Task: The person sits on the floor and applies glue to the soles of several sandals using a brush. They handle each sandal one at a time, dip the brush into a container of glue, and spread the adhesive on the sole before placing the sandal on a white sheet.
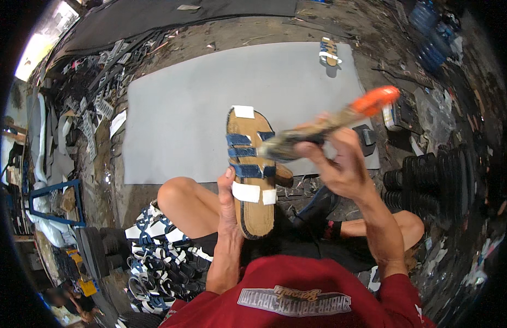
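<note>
My left hand grips a sandal by its edge, with the thumb lying along the near left side. The sandal has a tan sole face, dark blue straps across it and white pieces at the toe and near the heel. It is held toe away from me, above the grey sheet's near edge. My right hand is closed around a long tool with an orange end and a dark, smeared body. Motion blurs its kind. The tool's dark end is at the sandal's right side by the straps; whether it touches I cannot tell.
A grey sheet covers the floor ahead, with another strapped sandal at its far right corner. Several blue-and-white strap pieces are heaped at my left. Stacked black soles stand at right. Blue water bottles are far right.
</note>
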Motion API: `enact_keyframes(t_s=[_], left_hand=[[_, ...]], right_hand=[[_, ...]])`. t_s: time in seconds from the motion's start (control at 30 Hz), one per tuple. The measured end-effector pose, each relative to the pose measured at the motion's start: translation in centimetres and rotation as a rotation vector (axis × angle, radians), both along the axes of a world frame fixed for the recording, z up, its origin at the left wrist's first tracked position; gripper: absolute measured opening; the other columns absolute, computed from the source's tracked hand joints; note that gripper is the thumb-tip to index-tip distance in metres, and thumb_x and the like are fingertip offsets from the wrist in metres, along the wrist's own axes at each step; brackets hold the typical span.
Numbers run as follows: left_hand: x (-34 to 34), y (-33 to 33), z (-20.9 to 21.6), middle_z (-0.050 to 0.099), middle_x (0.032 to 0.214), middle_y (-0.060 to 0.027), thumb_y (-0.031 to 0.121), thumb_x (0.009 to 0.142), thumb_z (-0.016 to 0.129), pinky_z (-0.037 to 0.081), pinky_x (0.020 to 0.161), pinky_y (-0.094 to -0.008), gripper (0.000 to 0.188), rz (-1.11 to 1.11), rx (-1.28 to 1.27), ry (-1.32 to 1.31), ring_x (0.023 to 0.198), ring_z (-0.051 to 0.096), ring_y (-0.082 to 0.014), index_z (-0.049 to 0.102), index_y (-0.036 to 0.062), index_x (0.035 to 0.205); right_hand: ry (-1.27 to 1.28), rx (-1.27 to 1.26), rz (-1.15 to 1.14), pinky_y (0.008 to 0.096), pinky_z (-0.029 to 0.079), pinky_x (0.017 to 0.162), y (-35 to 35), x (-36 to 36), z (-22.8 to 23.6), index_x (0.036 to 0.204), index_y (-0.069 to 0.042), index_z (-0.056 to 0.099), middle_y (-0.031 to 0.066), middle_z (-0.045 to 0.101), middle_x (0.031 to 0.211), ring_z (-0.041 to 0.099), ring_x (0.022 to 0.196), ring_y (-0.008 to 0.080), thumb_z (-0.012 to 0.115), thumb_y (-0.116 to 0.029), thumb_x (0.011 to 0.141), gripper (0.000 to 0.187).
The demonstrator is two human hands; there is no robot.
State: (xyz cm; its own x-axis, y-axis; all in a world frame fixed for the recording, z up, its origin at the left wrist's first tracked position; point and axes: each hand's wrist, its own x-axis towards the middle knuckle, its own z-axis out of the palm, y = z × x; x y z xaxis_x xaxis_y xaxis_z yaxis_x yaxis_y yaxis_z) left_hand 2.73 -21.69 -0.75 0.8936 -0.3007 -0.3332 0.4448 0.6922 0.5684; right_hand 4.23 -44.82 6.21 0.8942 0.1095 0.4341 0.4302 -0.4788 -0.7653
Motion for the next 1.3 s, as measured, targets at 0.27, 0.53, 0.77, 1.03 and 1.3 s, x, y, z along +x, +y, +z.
enact_keyframes(t_s=[0.27,0.53,0.77,1.03,1.3], left_hand=[[1.4,2.8,-1.8,0.072,0.117,-0.0125,0.056,0.101,0.058,0.066,0.077,-0.0365,0.063,-0.074,-0.157,-0.039,0.093,0.075,-0.0222,0.059,0.0038,0.135],[1.2,0.1,0.8,0.071,0.119,-0.0134,0.053,0.102,0.058,0.062,0.089,-0.0403,0.062,0.136,-0.109,0.023,0.102,0.073,-0.0245,0.057,0.0026,0.136],[1.2,0.0,0.0,0.067,0.124,-0.0144,0.049,0.102,0.058,0.061,0.092,-0.0427,0.059,0.154,-0.023,-0.038,0.109,0.07,-0.0255,0.052,0.0047,0.141],[2.0,0.6,-1.9,0.069,0.118,-0.013,0.057,0.101,0.06,0.062,0.088,-0.0403,0.066,0.239,0.072,-0.061,0.103,0.071,-0.025,0.056,0.0024,0.137],[1.9,1.2,0.7,0.07,0.118,-0.0143,0.056,0.101,0.058,0.062,0.084,-0.0394,0.065,0.286,0.107,-0.136,0.099,0.072,-0.0237,0.056,0.0014,0.137]], right_hand=[[0.038,-0.196,0.085,0.0397,0.04,0.085,-1.7,-0.1,-1.2,0.106,-0.007,0.074,0.0065,0.07,0.096,0.057,0.09,0.0248,0.076,-0.025,0.096,0.021],[0.068,-0.024,0.173,0.0434,0.037,0.099,3.3,-1.9,-2.6,0.109,-0.004,0.075,0.0082,0.071,0.101,0.06,0.096,0.0251,0.072,-0.025,0.099,0.024],[-0.103,-0.163,0.122,0.0412,0.039,0.086,3.8,-2.5,-0.5,0.105,-0.01,0.078,0.0037,0.071,0.09,0.059,0.079,0.0245,0.079,-0.024,0.093,0.019],[0.084,0.001,0.175,0.0471,0.044,0.094,4.7,-1.9,-0.3,0.11,-0.009,0.079,0.01,0.076,0.106,0.068,0.1,0.0262,0.077,-0.024,0.095,0.021],[0.016,-0.051,0.023,0.039,0.05,0.085,3.6,-2.2,-1.4,0.11,0.001,0.074,0.0109,0.071,0.094,0.063,0.087,0.0254,0.078,-0.026,0.096,0.03]])
